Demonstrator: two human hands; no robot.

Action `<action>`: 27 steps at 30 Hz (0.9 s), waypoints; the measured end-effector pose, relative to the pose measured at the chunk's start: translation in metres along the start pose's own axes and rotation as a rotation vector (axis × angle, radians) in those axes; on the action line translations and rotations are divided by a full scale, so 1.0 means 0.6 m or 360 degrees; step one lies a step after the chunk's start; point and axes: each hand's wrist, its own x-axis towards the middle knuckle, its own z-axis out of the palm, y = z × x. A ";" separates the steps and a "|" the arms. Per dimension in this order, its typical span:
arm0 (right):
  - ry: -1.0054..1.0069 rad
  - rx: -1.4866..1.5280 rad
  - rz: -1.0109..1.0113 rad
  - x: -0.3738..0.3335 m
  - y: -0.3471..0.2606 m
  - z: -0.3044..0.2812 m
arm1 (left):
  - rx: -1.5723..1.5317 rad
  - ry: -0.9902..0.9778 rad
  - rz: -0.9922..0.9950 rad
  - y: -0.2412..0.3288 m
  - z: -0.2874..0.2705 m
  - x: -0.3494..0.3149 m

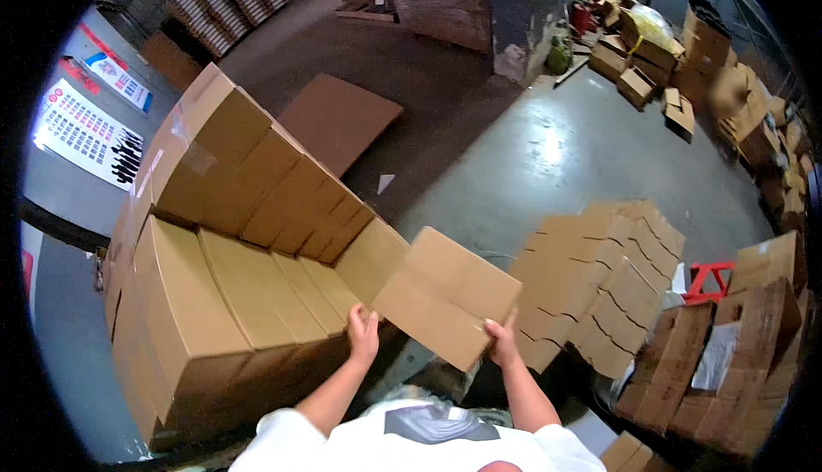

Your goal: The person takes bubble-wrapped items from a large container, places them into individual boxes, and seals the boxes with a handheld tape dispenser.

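Note:
A plain brown cardboard carton [443,296] is held tilted in front of me, with a seam running across its upper face. On its left corner my left hand [362,335] is closed, thumb up. My right hand [503,339] grips the right edge, its thumb on the upper face and its other fingers mostly hidden. Whether the carton is flat or has depth, I cannot tell. Just left of my left hand is a big stack of closed cartons [248,288], with a higher row along its far side. Right of my right hand stand bundled flattened cartons [591,275] with dark slots.
A cardboard sheet [338,121] lies on the floor beyond the stack. At the right are a red plastic stool [709,282] and worn opened cartons [728,361]. Loose boxes [638,86] pile up at the far right, near a grey pillar [524,18].

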 end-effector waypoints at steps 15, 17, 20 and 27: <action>-0.1218 -0.1653 0.0484 0.061 0.161 0.015 | 0.0008 -0.1327 -0.0145 0.005 0.158 -0.137; -0.0484 -0.1659 0.0276 -0.004 0.119 -0.063 | -0.0024 -0.1481 -0.0042 0.032 0.206 -0.124; 0.0456 -0.1557 -0.0081 -0.121 -0.028 -0.192 | 0.0236 -0.1639 0.0261 0.048 0.326 -0.121; 0.2423 -0.1248 -0.0967 -0.605 -0.188 -0.442 | 0.0342 -0.2263 0.1184 0.290 0.596 -0.373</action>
